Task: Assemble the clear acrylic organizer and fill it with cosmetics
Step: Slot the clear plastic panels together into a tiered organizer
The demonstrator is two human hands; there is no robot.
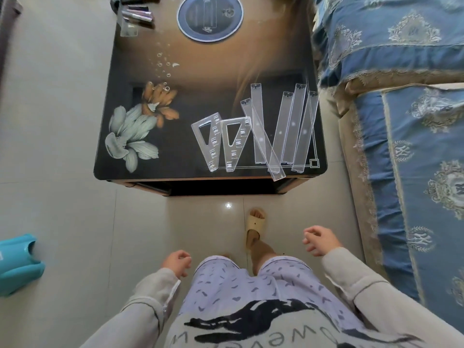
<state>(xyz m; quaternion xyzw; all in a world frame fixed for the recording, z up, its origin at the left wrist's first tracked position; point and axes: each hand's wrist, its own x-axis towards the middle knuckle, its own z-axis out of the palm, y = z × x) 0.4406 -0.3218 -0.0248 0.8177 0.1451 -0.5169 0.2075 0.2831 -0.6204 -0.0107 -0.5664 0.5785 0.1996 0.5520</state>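
Observation:
Two clear triangular acrylic side panels (221, 143) lie flat near the front edge of the dark glass table (150, 172). Just right of them lie several long clear acrylic strips (283, 131), some crossing; one juts past the table's front edge. Cosmetics tubes (136, 15) sit at the table's far left corner beside a small clear piece (128, 28). My left hand (177, 262) and my right hand (320, 241) hang over the floor, well short of the table, fingers loosely curled and holding nothing.
A round blue-rimmed plate (210, 17) sits at the table's far side. A sofa with a blue patterned cover (414, 146) runs along the right. A teal object (17, 264) stands on the tiled floor at left. My slippered foot (254, 229) is before the table.

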